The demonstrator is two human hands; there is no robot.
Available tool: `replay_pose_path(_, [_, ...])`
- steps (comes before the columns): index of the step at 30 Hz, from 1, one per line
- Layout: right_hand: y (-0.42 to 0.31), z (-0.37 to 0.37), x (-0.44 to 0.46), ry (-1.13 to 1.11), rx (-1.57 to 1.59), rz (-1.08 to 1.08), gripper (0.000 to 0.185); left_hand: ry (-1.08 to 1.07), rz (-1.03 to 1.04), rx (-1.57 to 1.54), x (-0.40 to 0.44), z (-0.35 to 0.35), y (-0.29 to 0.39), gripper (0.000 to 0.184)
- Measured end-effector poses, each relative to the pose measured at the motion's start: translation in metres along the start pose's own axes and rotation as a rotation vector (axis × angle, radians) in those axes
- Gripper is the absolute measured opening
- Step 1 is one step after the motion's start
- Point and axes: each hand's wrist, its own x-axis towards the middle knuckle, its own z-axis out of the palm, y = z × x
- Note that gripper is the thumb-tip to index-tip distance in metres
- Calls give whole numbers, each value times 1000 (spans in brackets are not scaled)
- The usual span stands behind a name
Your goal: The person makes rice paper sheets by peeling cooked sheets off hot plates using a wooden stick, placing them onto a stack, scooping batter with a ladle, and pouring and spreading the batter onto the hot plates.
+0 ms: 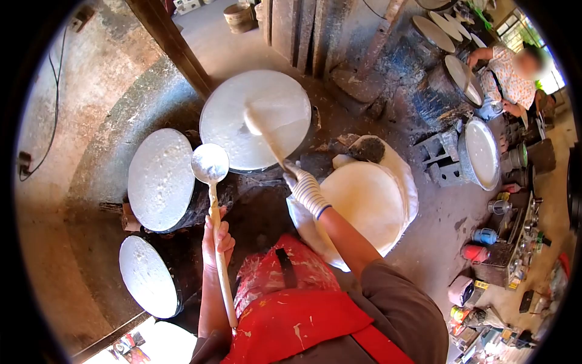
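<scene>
My left hand [219,241] is closed around the long pale handle of a ladle [210,164], whose round metal bowl points up, smeared with white. On my right hand [303,187] is a striped glove. Its fingers grip a wooden-handled spreader [264,134] with a pale head. That head rests on a large round griddle [233,142] covered in a whitish layer, where a smoother patch shows to the right of the tool. Below my right forearm, a wide round container of whitish contents [364,197] sits with pale cloth [410,193] around its edge.
Two more white-coated griddles [159,179] [148,276] stand at my left. Behind the large griddle rises a wooden post [173,45]. At right, a co-worker [509,73] stands by another griddle [464,80], near a basin of white liquid [482,151] on concrete blocks [445,161]. Jars crowd a bench [506,261].
</scene>
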Motion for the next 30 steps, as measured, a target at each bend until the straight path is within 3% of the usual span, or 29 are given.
replay_pose_path(2, [-28,-10,1,-109,-112,72,29,0,5,-6,4,5,-5,44])
replay_pose_path(5, [-15,-28,20,-80,6,-145,29,60,10,0,14,9,-2,44])
replay_pose_path(7, [25,-42,56,-105,206,78,30,83,-20,120,21,7,2,45])
replay_pose_path(9, [38,-61,90,-104,59,-112,31,125,-24,187,38,4,11,45])
replay_pose_path(11, [40,-73,109,-347,79,-124,31,110,-4,292,63,4,23,45])
replay_pose_path(13, [13,-99,109,-562,-28,3,32,129,3,399,94,-6,38,43])
replay_pose_path(15, [32,-117,106,-690,-19,-39,34,186,-23,478,125,-5,52,42])
replay_pose_path(17, [7,-147,94,-739,109,314,34,250,-56,544,147,-3,65,42])
replay_pose_path(18, [44,-144,87,-580,165,169,34,304,-86,605,153,-3,67,43])
replay_pose_path(19, [33,-146,79,-586,164,171,34,308,-86,600,157,-3,67,43])
replay_pose_path(21, [11,-151,56,-486,104,444,36,406,-106,767,162,-3,65,45])
replay_pose_path(22, [15,-147,44,-533,279,417,41,386,-113,767,159,-1,62,46])
replay_pose_path(26, [5,-103,-3,-489,371,453,45,410,-199,790,153,3,47,41])
replay_pose_path(30, [0,-11,-38,-358,778,524,44,472,-153,398,143,15,-2,28])
